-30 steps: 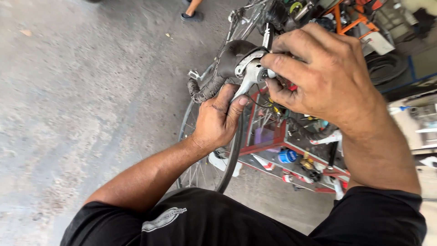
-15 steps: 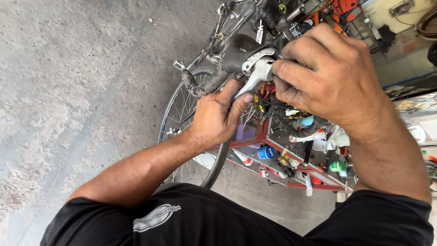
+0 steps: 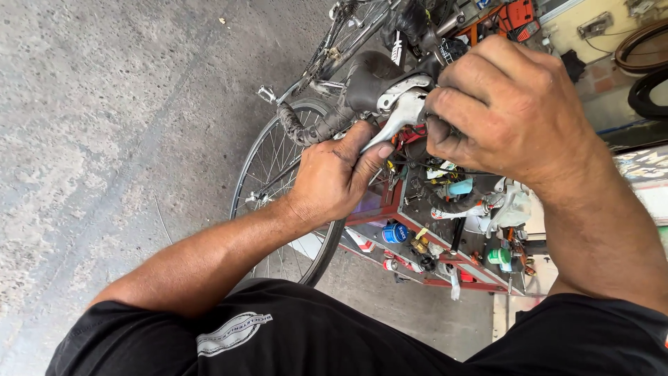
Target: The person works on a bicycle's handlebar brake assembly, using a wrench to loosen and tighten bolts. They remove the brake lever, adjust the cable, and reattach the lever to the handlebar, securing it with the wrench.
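Observation:
A bicycle stands in front of me with its drop handlebar [image 3: 296, 125] wrapped in worn dark tape. My left hand [image 3: 334, 177] grips the lower bar and presses its thumb against the silver brake lever [image 3: 393, 118]. My right hand [image 3: 511, 108] is closed around the lever body and the black hood [image 3: 369, 76], its fingertips pinching something small that I cannot make out. The front wheel [image 3: 275, 188] hangs below the bar.
A red tool cart [image 3: 445, 244] packed with cans, bottles and tools stands just behind the wheel. Grey concrete floor [image 3: 104, 125] spreads to the left. Tyres [image 3: 647, 63] and an orange tool lie against the back wall at the upper right.
The view has drifted so the bike and both hands sit lower and further right. Both hands keep the same grip on the bar and lever.

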